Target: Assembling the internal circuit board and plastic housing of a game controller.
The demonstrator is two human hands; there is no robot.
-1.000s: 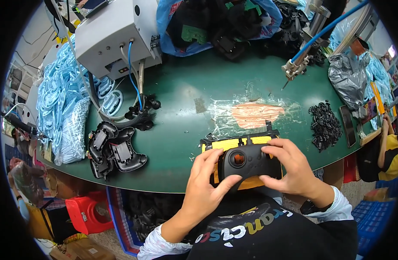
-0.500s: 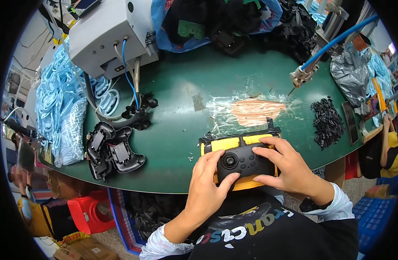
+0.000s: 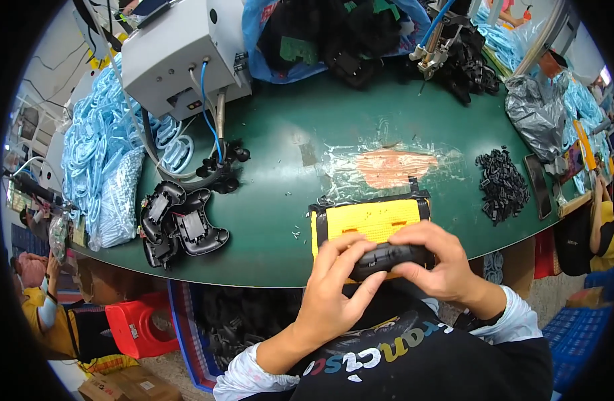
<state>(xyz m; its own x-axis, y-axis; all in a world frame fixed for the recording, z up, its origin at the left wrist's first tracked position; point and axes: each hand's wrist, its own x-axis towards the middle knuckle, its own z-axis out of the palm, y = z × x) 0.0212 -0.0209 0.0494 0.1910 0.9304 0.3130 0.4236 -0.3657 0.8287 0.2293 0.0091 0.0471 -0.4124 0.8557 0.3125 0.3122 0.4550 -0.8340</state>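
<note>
A black game controller (image 3: 391,259) is held between my two hands, tipped so that one narrow edge faces up. My left hand (image 3: 340,277) closes on its left end, with thumb and fingers on either side. The right end is gripped by my right hand (image 3: 437,257), fingers over the top and thumb below. Just beyond the controller lies a yellow fixture pad (image 3: 370,219) with black edging, at the bench's near edge. The controller's button face is turned out of sight.
A green bench (image 3: 267,167) carries black controller shells (image 3: 187,224) at left and a heap of small black parts (image 3: 502,186) at right. Beyond stand a grey machine box (image 3: 180,57) and a screwdriver head on an arm (image 3: 430,63). Blue straps (image 3: 93,154) are piled far left.
The controller has come off the yellow pad toward me and turned from buttons-up onto its edge. The screwdriver head has swung farther back and left.
</note>
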